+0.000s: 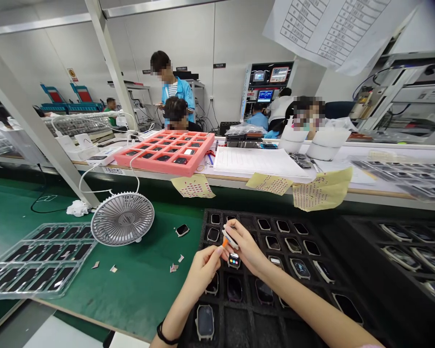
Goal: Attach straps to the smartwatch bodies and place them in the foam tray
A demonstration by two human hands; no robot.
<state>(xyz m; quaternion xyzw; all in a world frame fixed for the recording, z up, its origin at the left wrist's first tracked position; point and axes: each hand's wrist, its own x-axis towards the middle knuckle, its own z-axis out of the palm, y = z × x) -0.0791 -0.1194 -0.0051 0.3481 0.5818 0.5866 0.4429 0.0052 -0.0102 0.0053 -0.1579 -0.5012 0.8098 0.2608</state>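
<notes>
My left fingers point(217, 252) are pinched on a small orange piece point(225, 242). My right fingers point(233, 225) are closed around a watch body point(231, 239), which is above the black foam tray point(238, 315), touching the orange piece.

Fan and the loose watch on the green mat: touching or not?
Apart. The head view shows bare green mat between the fan and the watch.

The sole view is worn on the head, facing forward and down; the hands point(226, 249) and black tray point(239, 314) lie near, the far wall point(188, 38) well beyond. No second view shares the scene.
</notes>
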